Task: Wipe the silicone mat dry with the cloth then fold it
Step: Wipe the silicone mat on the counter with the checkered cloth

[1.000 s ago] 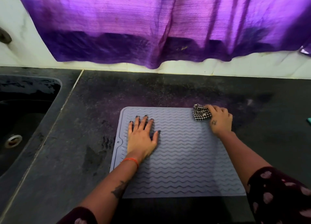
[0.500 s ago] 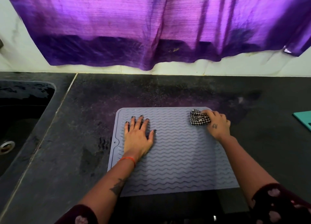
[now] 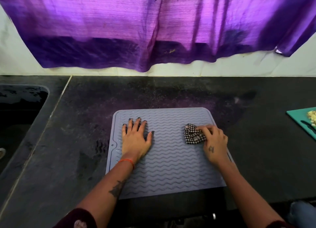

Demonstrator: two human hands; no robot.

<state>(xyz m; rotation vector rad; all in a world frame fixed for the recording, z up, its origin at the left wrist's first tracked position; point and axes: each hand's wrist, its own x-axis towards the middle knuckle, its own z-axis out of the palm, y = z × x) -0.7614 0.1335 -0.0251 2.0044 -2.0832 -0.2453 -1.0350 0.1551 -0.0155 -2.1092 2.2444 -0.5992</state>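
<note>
Checked cloth [image 3: 194, 134] under right hand [image 3: 215, 144] grip, on mat [image 3: 172, 159]

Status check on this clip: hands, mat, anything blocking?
Left hand flat, pinning silicone mat. Right hand presses checkered cloth on mat. Mat unfolded, nothing obstructing.

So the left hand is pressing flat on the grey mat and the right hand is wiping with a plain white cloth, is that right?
Not quite. The head view shows the cloth is black-and-white checked, not plain white. The left hand does press flat on the grey mat, and the right hand holds the cloth.
</note>
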